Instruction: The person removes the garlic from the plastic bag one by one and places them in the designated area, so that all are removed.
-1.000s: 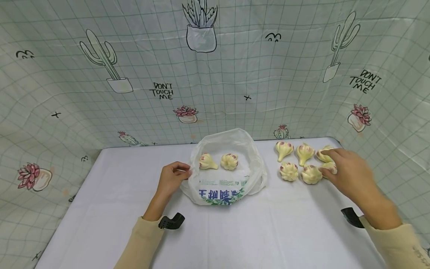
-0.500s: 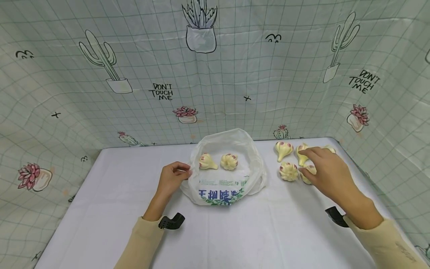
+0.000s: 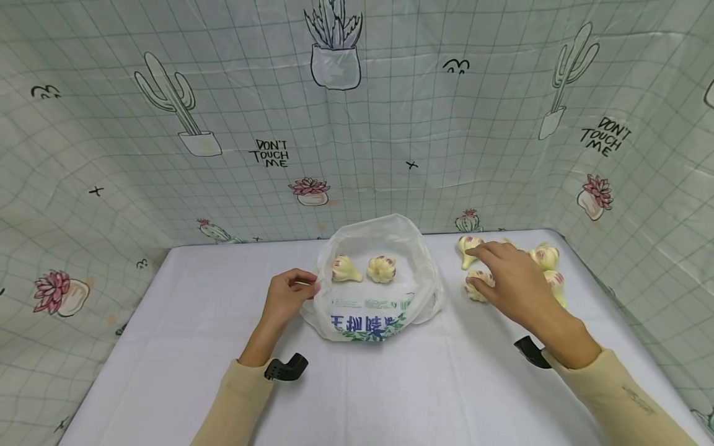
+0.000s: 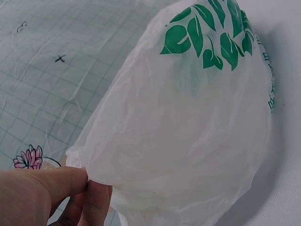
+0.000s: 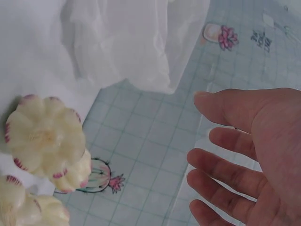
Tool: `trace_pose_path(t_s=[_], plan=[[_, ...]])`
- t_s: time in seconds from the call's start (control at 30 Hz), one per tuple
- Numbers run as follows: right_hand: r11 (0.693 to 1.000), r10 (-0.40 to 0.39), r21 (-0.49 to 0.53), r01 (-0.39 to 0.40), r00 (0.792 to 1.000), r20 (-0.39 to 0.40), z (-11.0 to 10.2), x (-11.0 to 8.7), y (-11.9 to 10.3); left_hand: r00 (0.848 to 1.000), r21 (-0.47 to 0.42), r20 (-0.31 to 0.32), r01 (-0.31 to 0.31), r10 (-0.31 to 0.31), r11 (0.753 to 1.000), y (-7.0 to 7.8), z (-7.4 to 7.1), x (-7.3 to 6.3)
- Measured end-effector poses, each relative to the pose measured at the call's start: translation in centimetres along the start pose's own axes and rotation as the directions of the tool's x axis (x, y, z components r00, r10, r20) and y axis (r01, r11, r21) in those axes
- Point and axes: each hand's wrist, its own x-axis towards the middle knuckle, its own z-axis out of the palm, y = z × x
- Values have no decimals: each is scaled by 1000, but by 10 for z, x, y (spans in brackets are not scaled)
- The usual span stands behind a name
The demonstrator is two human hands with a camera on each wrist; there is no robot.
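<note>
A white plastic bag (image 3: 429, 291) lies with its mouth open toward me, blue and green print on its lower side. Two garlic bulbs, one with its stem pointing right (image 3: 344, 269) and one rounder (image 3: 382, 269), are inside. My left hand (image 3: 284, 298) pinches the left edge of the bag between thumb and fingers, as the left wrist view shows too. Over a group of garlic bulbs on the right, my right hand (image 3: 515, 279) is spread and holds nothing. Its fingertips overlap the upper-left bulb (image 3: 467, 246) and lower-left bulb (image 3: 478, 284); the middle bulbs are mostly hidden beneath it.
More garlic bulbs, an upper one (image 3: 544, 256) and a lower one (image 3: 555, 284), sit right of my right hand. The white tabletop (image 3: 401, 390) ends at a fabric backdrop (image 3: 390, 124) printed with cacti and a grid. Black wrist cameras sit at both sleeves.
My right hand has moved left across the garlic group, uncovering the right-hand bulbs and overlapping the left ones. My left hand and the bag stay in place.
</note>
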Motion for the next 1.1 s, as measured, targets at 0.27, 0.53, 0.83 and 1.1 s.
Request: trace_pose_path(t_s=[0.27, 0.53, 0.83, 1.1], plan=[[999, -33, 30, 32, 999, 19, 11, 15, -12, 1000, -9, 2, -14, 14, 1000, 0, 0, 0], [999, -41, 18, 40, 997, 67, 22, 32, -25, 1000, -2, -6, -11, 11, 1000, 0, 1, 0], [998, -60, 9, 59, 993, 103, 33, 48, -35, 1000, -5, -12, -13, 13, 1000, -1, 1, -1], [998, -70, 12, 69, 989, 130, 44, 61, -42, 1000, -11, -6, -13, 13, 1000, -1, 1, -3]])
